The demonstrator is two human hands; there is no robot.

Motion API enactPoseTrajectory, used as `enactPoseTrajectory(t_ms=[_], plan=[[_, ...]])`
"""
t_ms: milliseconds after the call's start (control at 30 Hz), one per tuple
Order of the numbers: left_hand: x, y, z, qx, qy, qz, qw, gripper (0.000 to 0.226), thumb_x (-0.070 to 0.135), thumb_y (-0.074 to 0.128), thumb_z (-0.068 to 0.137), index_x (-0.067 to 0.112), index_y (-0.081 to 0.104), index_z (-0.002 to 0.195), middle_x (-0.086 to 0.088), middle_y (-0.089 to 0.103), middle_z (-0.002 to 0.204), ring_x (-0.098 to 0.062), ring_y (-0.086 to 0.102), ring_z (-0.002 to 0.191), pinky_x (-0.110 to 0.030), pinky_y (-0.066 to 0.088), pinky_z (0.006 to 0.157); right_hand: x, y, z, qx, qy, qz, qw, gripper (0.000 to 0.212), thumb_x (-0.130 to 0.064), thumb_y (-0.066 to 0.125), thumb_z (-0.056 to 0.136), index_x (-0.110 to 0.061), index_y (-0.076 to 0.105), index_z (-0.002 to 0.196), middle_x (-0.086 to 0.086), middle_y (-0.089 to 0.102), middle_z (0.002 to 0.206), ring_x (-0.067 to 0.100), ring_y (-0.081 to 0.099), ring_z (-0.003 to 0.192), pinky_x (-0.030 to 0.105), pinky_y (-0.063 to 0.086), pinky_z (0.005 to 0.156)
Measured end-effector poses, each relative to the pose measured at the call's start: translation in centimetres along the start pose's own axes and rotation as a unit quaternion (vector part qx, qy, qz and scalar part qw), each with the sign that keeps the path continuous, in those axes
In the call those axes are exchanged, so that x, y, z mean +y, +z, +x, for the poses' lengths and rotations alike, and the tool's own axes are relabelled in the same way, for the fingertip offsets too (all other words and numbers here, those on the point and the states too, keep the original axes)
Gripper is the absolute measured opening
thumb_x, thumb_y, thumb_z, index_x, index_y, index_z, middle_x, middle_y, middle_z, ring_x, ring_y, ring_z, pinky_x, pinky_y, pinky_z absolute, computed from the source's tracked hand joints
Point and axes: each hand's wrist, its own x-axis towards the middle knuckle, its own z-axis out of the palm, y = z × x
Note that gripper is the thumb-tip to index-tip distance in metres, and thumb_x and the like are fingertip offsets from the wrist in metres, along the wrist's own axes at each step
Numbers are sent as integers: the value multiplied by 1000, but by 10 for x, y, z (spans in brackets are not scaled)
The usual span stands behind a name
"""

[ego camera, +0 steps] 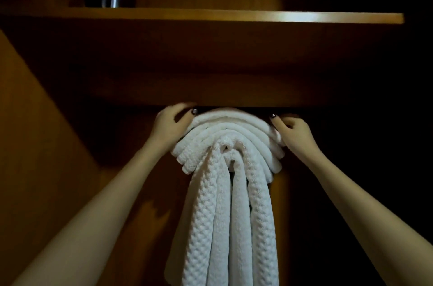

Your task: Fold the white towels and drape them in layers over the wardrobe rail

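1. No text, label, brand, number or sign can be read anywhere in the view.
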Motion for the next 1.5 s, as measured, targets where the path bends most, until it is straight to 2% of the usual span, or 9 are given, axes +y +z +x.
enactPoseTrajectory(t_ms=[200, 367, 533, 633, 733, 867, 1067, 1300, 1500], plan=[[29, 28, 13, -164, 62, 0, 985, 37, 26, 63, 93, 16, 61, 129, 6, 62, 125, -6, 55, 118, -17, 40, 96, -33, 24, 6, -138, -143, -79, 977, 35, -33, 55, 98, -16, 62, 128, -12, 62, 115, 4, 57, 107, 20, 45, 89], [30, 36, 23, -161, 12, 18, 987, 27, 32, 60, 95, 20, 70, 117, 2, 71, 111, -14, 64, 105, -28, 49, 87, -31, 37, 19, -99, -186, -117, 971, 24, -28, 50, 100, -16, 70, 97, 5, 70, 80, 21, 64, 67, 45, 52, 64], [31, 43, 33, -153, -89, -73, 981, 20, 30, 64, 92, 25, 70, 110, 7, 71, 102, -11, 66, 94, -26, 55, 82, -38, 41, 39, -135, -117, -165, 970, 28, -31, 45, 103, -17, 64, 118, 5, 66, 76, 23, 56, 56, 30, 40, 50], [26, 45, 25, -164, -122, -121, 971, 9, 30, 62, 93, 32, 69, 99, 13, 69, 90, 2, 65, 77, -10, 50, 60, -32, 37, 28, -134, -127, -118, 976, 28, -33, 48, 101, -27, 58, 75, -4, 52, 57, 7, 40, 44, 19, 27, 43], [21, 43, 15, -178, -102, -105, 973, 14, 37, 52, 98, 35, 66, 101, 14, 69, 95, 1, 65, 87, -15, 51, 72, -19, 38, 12, -120, -120, -67, 983, 29, -38, 47, 101, -22, 64, 85, -5, 56, 61, 0, 45, 47, 15, 29, 46], [21, 46, 9, -209, -98, -72, 970, 36, 46, 40, 101, 26, 67, 116, 2, 69, 111, -15, 64, 105, -38, 50, 96, -9, 43, -2, -141, -69, -56, 986, 39, -46, 37, 102, -20, 59, 122, -7, 64, 107, 8, 60, 97, 23, 46, 77], [46, 11, -3, -267, -114, 28, 957, 35, 40, 35, 104, 26, 55, 129, 3, 57, 126, -15, 53, 114, -29, 38, 91, -45, 12, -19, -223, -10, -77, 972, 52, -45, 34, 103, -18, 36, 148, 4, 43, 149, 22, 41, 137, 28, 31, 104], [93, -31, -75, -152, -21, -23, 988, 34, 23, 47, 101, 16, 57, 133, 1, 57, 135, -7, 50, 120, -7, 33, 93, -93, -38, -106, -164, 3, -104, 981, 48, -38, 44, 102, -16, 43, 145, 5, 46, 148, 19, 40, 137, 24, 31, 102], [152, -21, -173, -151, 23, -60, 986, 36, 19, 47, 101, 15, 54, 136, -1, 48, 145, -15, 35, 140, -31, 28, 115, -132, -90, -224, -176, 23, -169, 969, 47, -31, 45, 102, -11, 43, 145, 8, 45, 148, 19, 39, 138, 29, 29, 111]])
